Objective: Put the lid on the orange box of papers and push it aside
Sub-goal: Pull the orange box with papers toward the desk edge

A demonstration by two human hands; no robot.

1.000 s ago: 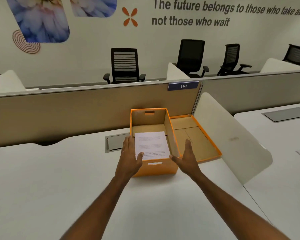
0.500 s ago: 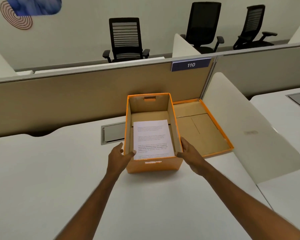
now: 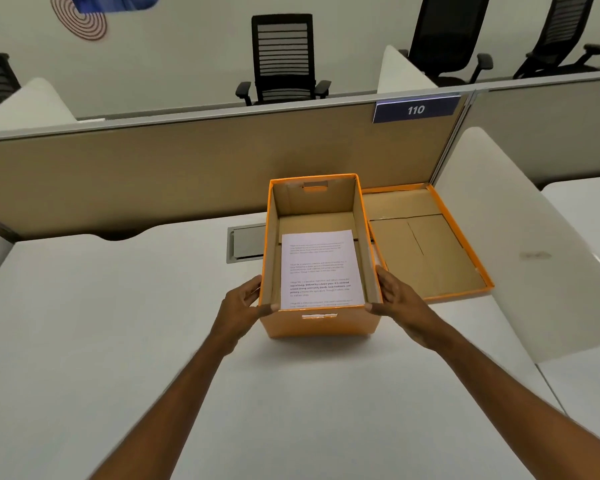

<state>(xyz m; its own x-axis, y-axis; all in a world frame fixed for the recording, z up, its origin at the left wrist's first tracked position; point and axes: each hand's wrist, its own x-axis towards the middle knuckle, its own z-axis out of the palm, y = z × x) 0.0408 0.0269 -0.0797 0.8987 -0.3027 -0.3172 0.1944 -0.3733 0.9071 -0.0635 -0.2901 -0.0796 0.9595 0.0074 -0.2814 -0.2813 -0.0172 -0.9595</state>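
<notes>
An open orange box (image 3: 321, 327) stands on the white desk, with a printed sheet of paper (image 3: 321, 268) lying inside it. Its lid (image 3: 426, 251) lies upside down on the desk just to the right of the box, brown inside with an orange rim. My left hand (image 3: 241, 304) grips the box's near left corner, thumb on the front rim. At the near right corner my right hand (image 3: 395, 299) holds the box the same way. Both hands press against the box's outer sides.
A tan partition (image 3: 187, 174) with a "110" sign (image 3: 415, 109) runs behind the box. A grey cable hatch (image 3: 245, 242) sits in the desk left of the box. A white curved divider (image 3: 520, 244) stands to the right. Black office chairs stand beyond the partition.
My hands moved from hovering by the box's front to gripping its two near corners. The view tilted down and closer to the box.
</notes>
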